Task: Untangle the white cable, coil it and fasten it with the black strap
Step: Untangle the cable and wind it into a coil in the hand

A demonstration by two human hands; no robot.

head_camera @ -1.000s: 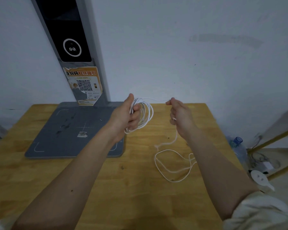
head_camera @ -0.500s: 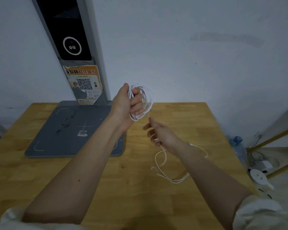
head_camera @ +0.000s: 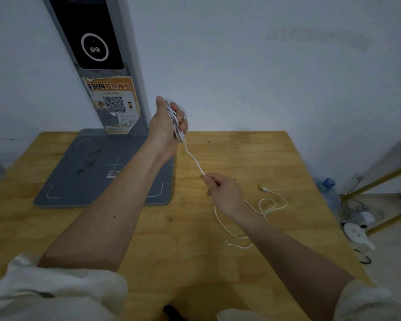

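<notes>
My left hand [head_camera: 166, 125] is raised above the table's far edge and grips a bundle of white cable loops. From that coil one taut strand of the white cable [head_camera: 193, 158] runs down to my right hand [head_camera: 225, 193], which pinches it lower and to the right. The loose remainder lies in loops on the wooden table [head_camera: 252, 158] beside my right forearm, and its plug end [head_camera: 263, 188] rests to the right. A small black thing [head_camera: 171, 312], possibly the strap, shows at the bottom edge between my sleeves.
A grey base plate [head_camera: 83, 172] with an upright post and an orange QR sticker [head_camera: 114, 105] stands at the back left. Off the table's right edge are a plastic bottle [head_camera: 329, 193], wooden legs and cables on the floor.
My left hand has lifted and turned the coil edge-on. My right hand has slid down and to the right along the cable, pulling a strand taut; the loose loops on the table have shifted.
</notes>
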